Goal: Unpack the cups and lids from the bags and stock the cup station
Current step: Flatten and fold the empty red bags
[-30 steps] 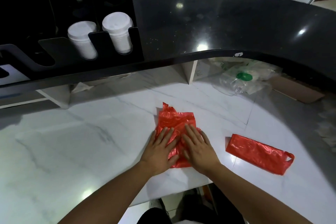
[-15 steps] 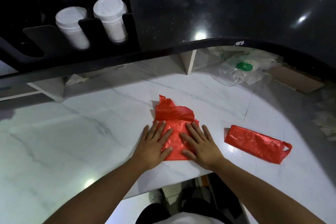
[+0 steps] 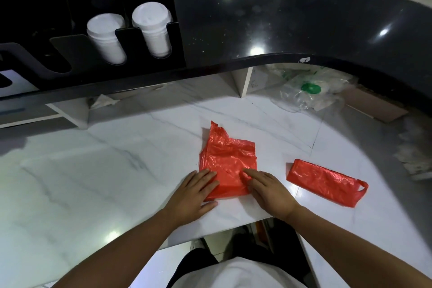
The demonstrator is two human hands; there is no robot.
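An empty red plastic bag (image 3: 228,159) lies flattened on the white marble counter (image 3: 93,182). My left hand (image 3: 194,192) presses its near left corner with straight fingers. My right hand (image 3: 268,188) lies flat on its near right edge. A second red bag (image 3: 325,181), folded into a strip, rests to the right. Two stacks of white lids (image 3: 106,37) (image 3: 153,28) stand in the black cup station (image 3: 88,58) on the raised black ledge at the upper left.
Crumpled clear plastic bags with a green mark (image 3: 311,89) lie under the curved black ledge (image 3: 304,30) at the back right, beside a brown cardboard piece (image 3: 374,107). A crumpled tissue (image 3: 102,100) sits back left. The counter's front edge is just below my hands.
Both hands slid back toward me along the red bag, from its middle to its near edge. More of the bag's upper part shows now.
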